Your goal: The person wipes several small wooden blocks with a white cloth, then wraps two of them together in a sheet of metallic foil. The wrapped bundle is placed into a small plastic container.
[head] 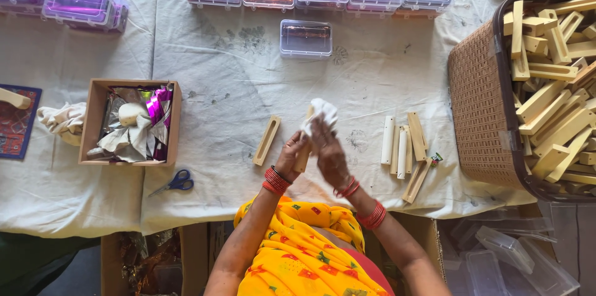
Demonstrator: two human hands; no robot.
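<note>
The wooden block looks light, stiff and smooth; the left hand grips its lower end. The right hand's fingers close on a soft white cloth at its top.

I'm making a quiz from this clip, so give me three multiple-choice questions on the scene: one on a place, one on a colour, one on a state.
1. Where do the scissors lie?
A. in the basket
B. on the cloth below the cardboard box
C. on a plastic case

2. What colour are the scissors' handles?
A. blue
B. red
C. green

3. What does the right hand hold?
A. nothing
B. scissors
C. a white rag against the wooden piece in the left hand

B: they lie just below the box. A: handles show blue. C: rag bunched at the fingers.
</note>
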